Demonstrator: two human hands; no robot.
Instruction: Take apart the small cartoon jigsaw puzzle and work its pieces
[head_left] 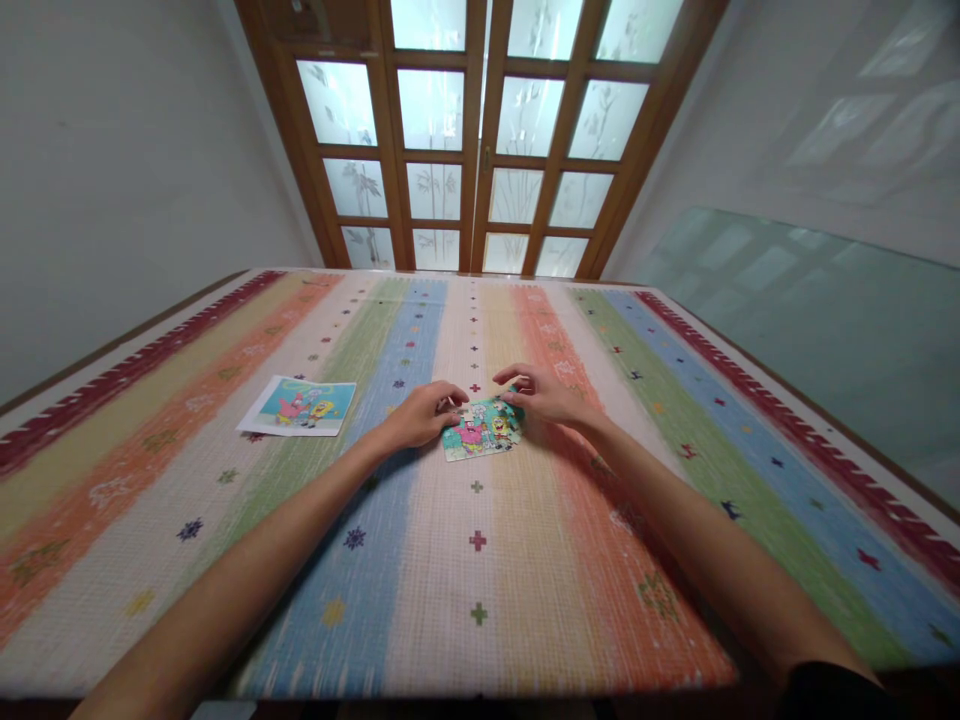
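Observation:
A small jigsaw puzzle (482, 436) with colourful cartoon figures is at the middle of the table, between my two hands. Along its upper left part the outline looks uneven, with a pale patch near my fingers. My left hand (426, 413) is at its left edge, fingers curled and thumb against the puzzle. On the other side, my right hand (551, 395) bends over the upper right corner, with the thumb on the puzzle and the index finger arched above. Whether a loose piece sits between those fingers is too small to make out.
A creased picture sheet (300, 407) with similar cartoon figures lies to the left. A striped, patterned cloth (442, 580) covers the table. Beyond its far edge stand wooden doors (472, 150) with frosted panes. A glass panel (810, 330) leans along the right wall.

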